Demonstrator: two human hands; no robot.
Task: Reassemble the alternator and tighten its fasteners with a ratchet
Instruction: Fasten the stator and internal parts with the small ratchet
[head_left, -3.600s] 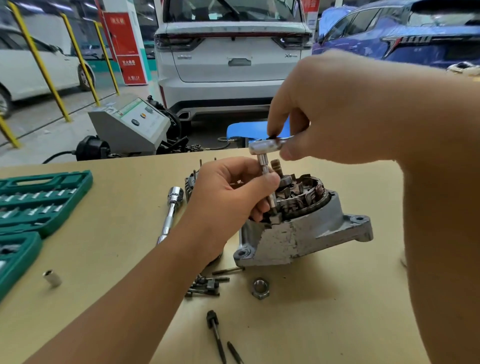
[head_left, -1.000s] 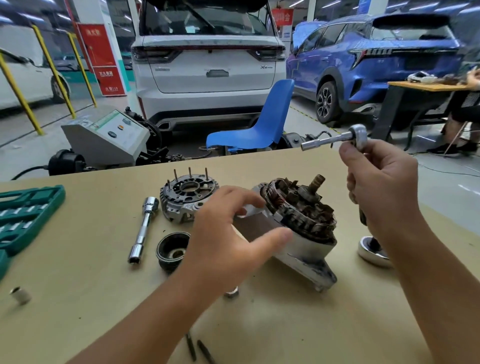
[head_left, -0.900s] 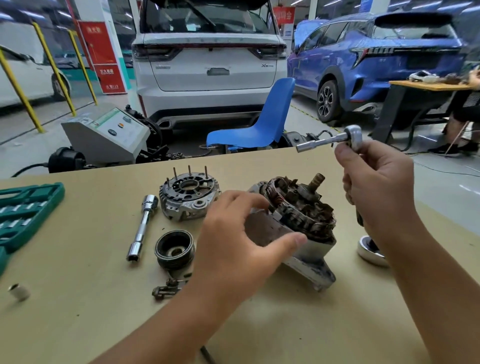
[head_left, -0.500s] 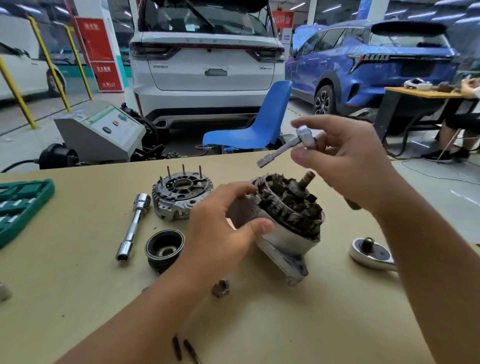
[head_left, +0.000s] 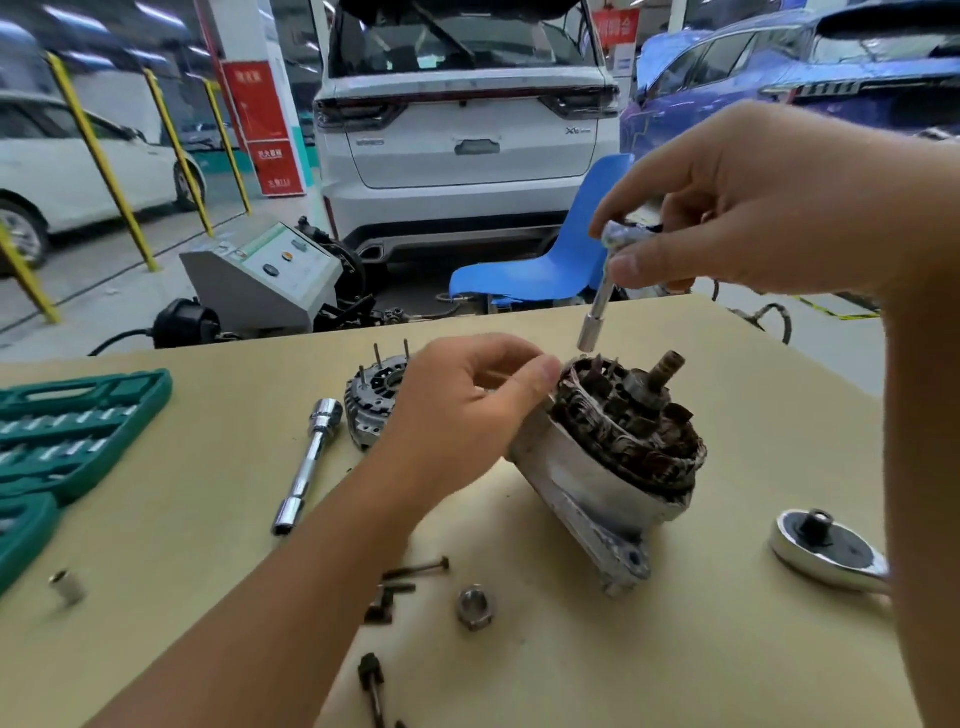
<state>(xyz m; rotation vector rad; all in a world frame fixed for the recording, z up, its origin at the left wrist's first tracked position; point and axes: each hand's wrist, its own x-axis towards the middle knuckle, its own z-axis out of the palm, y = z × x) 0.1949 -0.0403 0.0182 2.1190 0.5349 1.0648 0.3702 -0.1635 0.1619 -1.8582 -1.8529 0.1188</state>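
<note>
The alternator (head_left: 613, 452), its copper windings and shaft exposed, lies tilted on the tan table (head_left: 675, 649). My left hand (head_left: 467, 410) grips its left rim, thumb tip against the stator edge. My right hand (head_left: 737, 208) pinches the head of a small ratchet (head_left: 621, 239). Its extension and socket (head_left: 589, 335) point down, just above the alternator's upper left rim and apart from it. The rear cover (head_left: 371, 410) with upright studs lies behind my left hand, partly hidden.
A larger ratchet head (head_left: 826, 551) lies at the right. A long chrome extension bar (head_left: 311, 462), a nut (head_left: 475, 605), loose bolts (head_left: 415, 569), a bit (head_left: 371, 680) and a small socket (head_left: 67, 587) lie on the table. A green tool case (head_left: 67, 426) sits at the left.
My right hand swung the small ratchet from level to socket-down over the alternator's rim. My left hand moved up to the rim. The camera moved closer.
</note>
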